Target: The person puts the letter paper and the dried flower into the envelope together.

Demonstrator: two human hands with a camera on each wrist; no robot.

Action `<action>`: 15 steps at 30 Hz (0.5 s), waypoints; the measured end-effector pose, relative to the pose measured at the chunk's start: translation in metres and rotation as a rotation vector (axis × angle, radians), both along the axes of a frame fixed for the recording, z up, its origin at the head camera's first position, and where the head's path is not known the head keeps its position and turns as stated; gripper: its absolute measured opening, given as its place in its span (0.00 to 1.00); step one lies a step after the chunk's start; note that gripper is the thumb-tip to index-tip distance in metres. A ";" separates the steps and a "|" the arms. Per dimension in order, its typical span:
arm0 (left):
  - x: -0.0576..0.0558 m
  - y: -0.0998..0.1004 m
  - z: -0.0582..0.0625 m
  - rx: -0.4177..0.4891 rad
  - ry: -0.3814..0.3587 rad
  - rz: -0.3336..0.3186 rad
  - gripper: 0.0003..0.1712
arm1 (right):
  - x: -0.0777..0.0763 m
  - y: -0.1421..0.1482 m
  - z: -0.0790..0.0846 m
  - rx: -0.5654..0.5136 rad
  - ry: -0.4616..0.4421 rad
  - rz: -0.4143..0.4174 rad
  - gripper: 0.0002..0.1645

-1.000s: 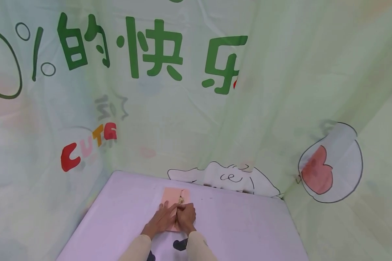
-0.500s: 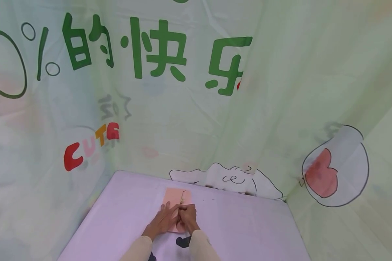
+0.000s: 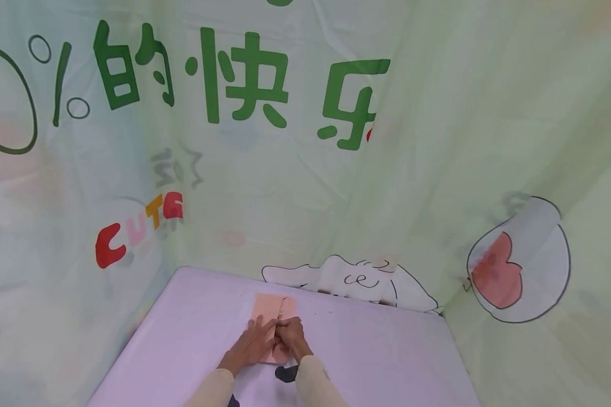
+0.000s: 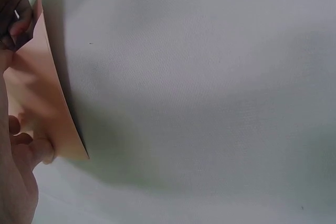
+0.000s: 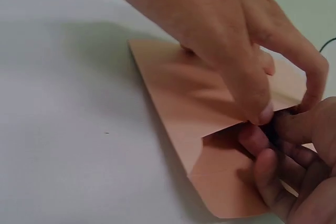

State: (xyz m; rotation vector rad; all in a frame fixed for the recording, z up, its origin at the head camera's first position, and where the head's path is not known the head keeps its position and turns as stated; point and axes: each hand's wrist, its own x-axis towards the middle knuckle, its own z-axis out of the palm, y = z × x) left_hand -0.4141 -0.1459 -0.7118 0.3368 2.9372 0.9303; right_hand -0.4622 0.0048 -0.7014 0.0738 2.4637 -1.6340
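A salmon-pink paper envelope [image 3: 269,305] lies on the lilac table, its long opening toward the right. My left hand [image 3: 254,342] rests across the envelope, fingers spread, with its thumb at the opening's edge in the right wrist view. My right hand [image 3: 291,333] is at that opening; its curled fingers [image 5: 266,163] pinch at the edge beside the left thumb. Something dark shows between the fingertips there, too shadowed to identify. A thin pale bit [image 3: 280,312] shows in the slit above the hands. The left wrist view shows the envelope's near side [image 4: 47,98] slightly raised.
The lilac table [image 3: 387,350] stretches to the right of the hands. Printed curtains [image 3: 295,186] enclose it at the back and sides. A small dark object [image 3: 286,373] is beside the right sleeve [image 3: 317,384].
The pale, tuft-like bit in the envelope's slit shows less than a second ago. Both hands stay nearly in place on the envelope; the right hand and forearm have shifted slightly.
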 end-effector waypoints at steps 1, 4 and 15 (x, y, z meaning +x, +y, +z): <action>0.001 0.000 -0.001 0.008 0.010 -0.007 0.28 | 0.000 0.001 0.003 -0.005 -0.018 0.011 0.07; 0.002 0.000 -0.003 0.020 0.066 -0.025 0.27 | 0.005 0.006 0.015 -0.058 -0.083 0.059 0.08; 0.005 0.000 0.008 -0.027 0.043 -0.035 0.28 | 0.006 0.019 0.036 -0.173 -0.304 0.138 0.15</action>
